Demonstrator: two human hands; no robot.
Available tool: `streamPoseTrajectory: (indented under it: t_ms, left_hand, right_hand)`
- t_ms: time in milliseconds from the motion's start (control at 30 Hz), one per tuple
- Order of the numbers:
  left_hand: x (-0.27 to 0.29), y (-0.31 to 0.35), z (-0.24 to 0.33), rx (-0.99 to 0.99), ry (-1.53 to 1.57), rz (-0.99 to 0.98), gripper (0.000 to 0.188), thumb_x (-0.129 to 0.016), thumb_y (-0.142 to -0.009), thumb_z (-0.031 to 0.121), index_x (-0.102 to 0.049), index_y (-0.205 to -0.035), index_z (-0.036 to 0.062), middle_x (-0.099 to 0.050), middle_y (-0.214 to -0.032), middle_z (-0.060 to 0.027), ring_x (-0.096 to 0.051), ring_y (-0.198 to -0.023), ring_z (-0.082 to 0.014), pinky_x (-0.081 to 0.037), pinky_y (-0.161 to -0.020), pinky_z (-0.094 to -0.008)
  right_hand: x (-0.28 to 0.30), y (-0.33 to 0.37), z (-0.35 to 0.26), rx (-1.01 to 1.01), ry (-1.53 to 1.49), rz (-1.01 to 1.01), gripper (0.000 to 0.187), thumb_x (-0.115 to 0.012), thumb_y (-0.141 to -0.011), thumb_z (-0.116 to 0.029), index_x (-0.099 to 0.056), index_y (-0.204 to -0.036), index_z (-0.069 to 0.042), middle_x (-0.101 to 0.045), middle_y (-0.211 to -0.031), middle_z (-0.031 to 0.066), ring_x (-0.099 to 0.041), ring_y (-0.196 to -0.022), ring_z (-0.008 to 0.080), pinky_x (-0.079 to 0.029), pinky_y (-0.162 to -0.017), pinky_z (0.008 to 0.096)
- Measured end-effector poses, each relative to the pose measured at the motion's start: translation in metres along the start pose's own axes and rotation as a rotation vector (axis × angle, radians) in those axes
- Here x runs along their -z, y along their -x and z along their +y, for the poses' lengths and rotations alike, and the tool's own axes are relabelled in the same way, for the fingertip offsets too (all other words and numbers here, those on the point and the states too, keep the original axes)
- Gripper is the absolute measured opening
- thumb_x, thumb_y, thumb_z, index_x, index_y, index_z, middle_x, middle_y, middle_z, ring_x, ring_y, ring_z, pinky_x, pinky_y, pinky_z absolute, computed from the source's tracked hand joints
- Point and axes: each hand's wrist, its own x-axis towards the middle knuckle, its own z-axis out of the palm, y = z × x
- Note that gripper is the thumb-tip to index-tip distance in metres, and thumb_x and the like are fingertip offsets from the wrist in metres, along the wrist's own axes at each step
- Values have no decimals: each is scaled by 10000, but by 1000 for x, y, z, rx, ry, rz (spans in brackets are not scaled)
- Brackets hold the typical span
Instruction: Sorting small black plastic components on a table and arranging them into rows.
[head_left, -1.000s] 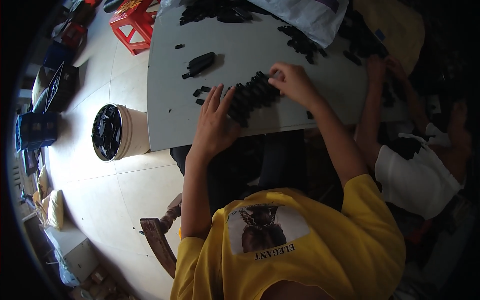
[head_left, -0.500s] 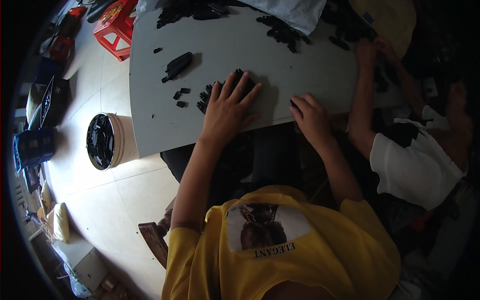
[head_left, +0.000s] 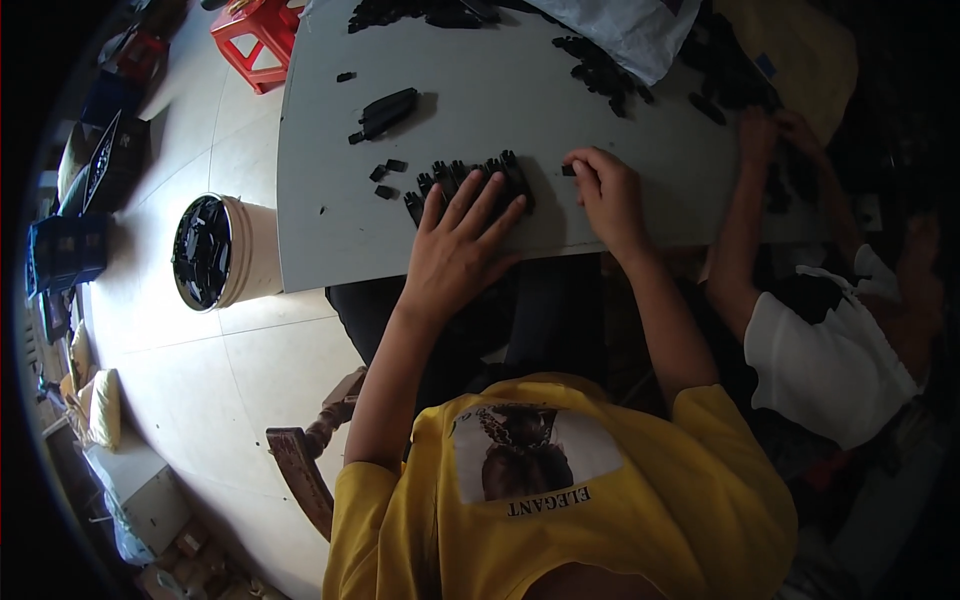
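Note:
A row of small black plastic parts [head_left: 500,170] lies near the front edge of the grey table [head_left: 330,230]. My left hand [head_left: 455,250] rests flat on this row, fingers spread, holding nothing. To its right, my right hand [head_left: 608,195] sits on the table with its fingers curled, the tips pinched on a small black part [head_left: 568,170]. A few loose black bits [head_left: 385,178] lie just left of the row. A longer black part [head_left: 385,112] lies further back on the left.
A white bucket [head_left: 250,250] of black parts stands on the tiled floor left of the table. Piles of black parts [head_left: 600,65] and a white plastic bag [head_left: 630,25] lie at the back. Another person in a white shirt [head_left: 830,350] works at the right. A red stool [head_left: 260,30] stands at the far left.
My right hand has come up from the table's front edge onto the table beside the row. My left hand stays spread on the row of parts.

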Motion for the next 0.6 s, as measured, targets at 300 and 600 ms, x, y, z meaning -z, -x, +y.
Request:
streamPoseTrajectory:
  t_ms: [300,600]
  left_hand:
    - [-9,2,-1,-6,13,43,666,-668,-791,420,-432,-1395,269,-387,-1464,-41,-357,-1356,-246,-322,-1073,-484]
    - [-14,5,-4,-4,46,48,641,-645,-806,427,-439,-1388,259,-381,-1471,-48,-344,-1364,-246,-302,-1087,-481]
  right_hand:
    - [-21,-28,-17,-96,-207,-101,128,-541,-885,24,-635,-970,6,-618,-843,62,-616,-672,117,-516,-591,267]
    - [-31,-33,-22,302,111,-89,101,-626,-790,46,-626,-883,6,-607,-865,93,-639,-725,221,-510,-612,308]
